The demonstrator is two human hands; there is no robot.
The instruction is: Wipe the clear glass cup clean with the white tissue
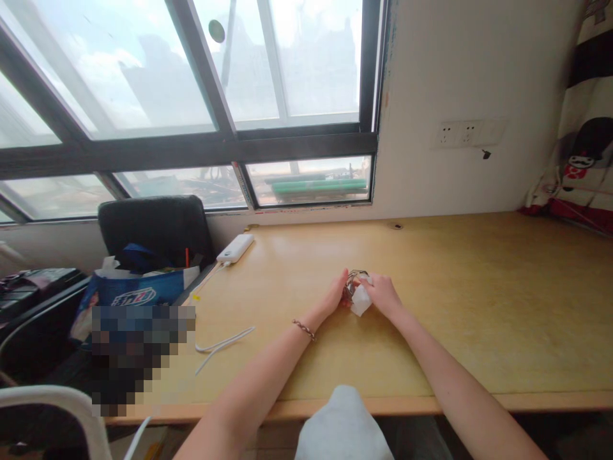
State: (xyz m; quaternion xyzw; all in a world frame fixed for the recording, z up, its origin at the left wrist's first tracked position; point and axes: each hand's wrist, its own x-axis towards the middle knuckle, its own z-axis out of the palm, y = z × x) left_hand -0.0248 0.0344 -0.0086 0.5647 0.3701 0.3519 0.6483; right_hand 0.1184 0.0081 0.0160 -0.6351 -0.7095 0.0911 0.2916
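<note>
Near the middle of the frame, on a wide pale yellow wooden desk, both hands meet around a small metallic object with a shiny band, perhaps a wristwatch, though it is too small to tell for certain. The left hand, with a braided bracelet on its wrist, curls its fingers against the object's left side. The right hand closes on it from the right and presses a small white cloth or tissue against its lower part. Both hands are pinched together on the object, which sits just above the desk surface between them.

At the left of the frame, a white rectangular power bank lies on the desk near the window, with a white cable trailing toward the desk's near left edge. Further left, a black padded office chair holds a blue and white plastic bag. On the white wall at upper right sit white wall sockets, and a patterned curtain in red, black and white hangs at the far right edge. A light grey knee or garment shows at the bottom centre.
</note>
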